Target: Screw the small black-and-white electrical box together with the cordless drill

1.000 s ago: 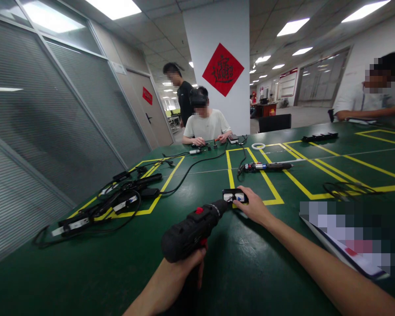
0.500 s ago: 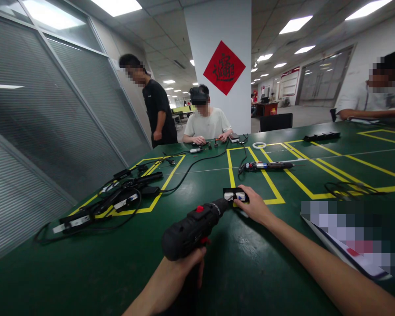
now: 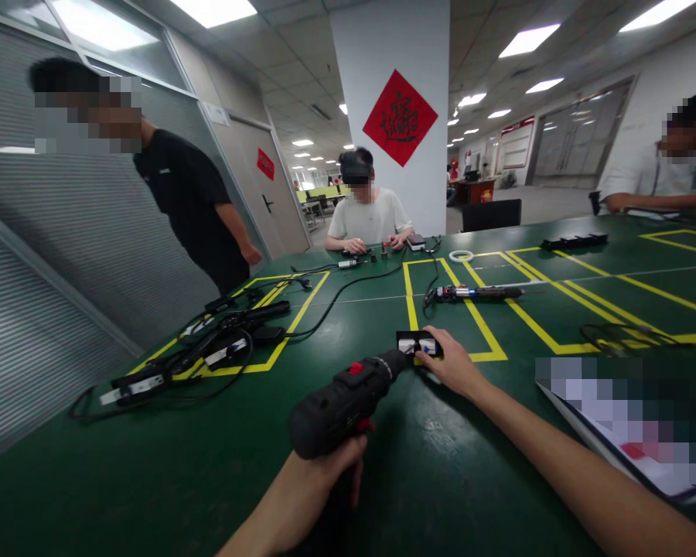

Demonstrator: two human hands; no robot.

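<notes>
I see the left hand (image 3: pixel 322 476) wrapped around a black drill (image 3: pixel 339 406) that points at a small black box (image 3: pixel 411 340) just ahead; the right hand (image 3: pixel 455 363) pinches that box, 1 slender tool (image 3: pixel 479 292) lying beyond its grip.

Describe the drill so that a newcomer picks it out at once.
Start at the near side of the green table and find the left hand. It grips the drill, nose pointed towards the small black-and-white piece in the right hand. A bulky body with red parts on top and underneath sets the drill apart from the slim tool lying farther off.
</notes>
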